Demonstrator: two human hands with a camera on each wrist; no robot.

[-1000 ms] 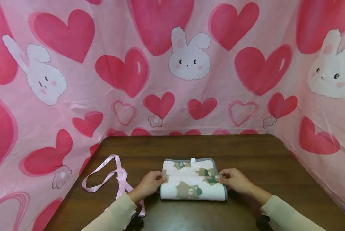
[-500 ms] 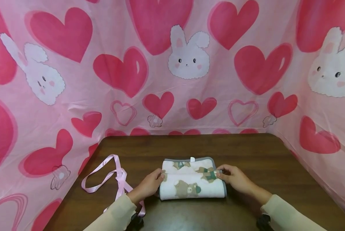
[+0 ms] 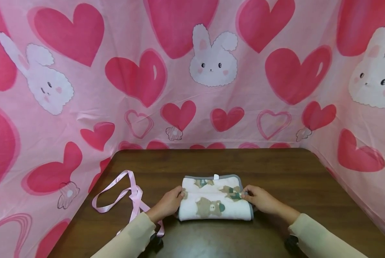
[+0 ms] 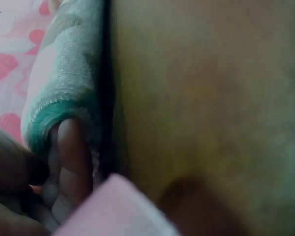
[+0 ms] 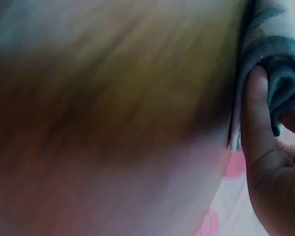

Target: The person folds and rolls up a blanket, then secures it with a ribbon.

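A white plush towel (image 3: 208, 209) with brown bears, grey edging and a small white tag lies on the table, its near part rolled up. My left hand (image 3: 168, 203) grips the left end of the roll, thumb on top. At the opposite end my right hand (image 3: 261, 200) holds it the same way. In the left wrist view, a finger (image 4: 73, 157) reaches into the end of the rolled towel (image 4: 71, 64). The right wrist view shows the towel's coiled grey edge (image 5: 273, 46), with a finger of the right hand (image 5: 273, 182) tucked inside.
A looped pink satin ribbon (image 3: 135, 195) lies left of the towel, partly under the left forearm. The brown wooden table (image 3: 211, 161) has rounded far corners. Pink cloth (image 3: 198, 96) printed with hearts and rabbits hangs behind and along both sides.
The crease behind the roll looks fainter than a second ago, and the roll sits slightly flatter. Both hands keep their hold, with the right thumb shifted a little away from me.
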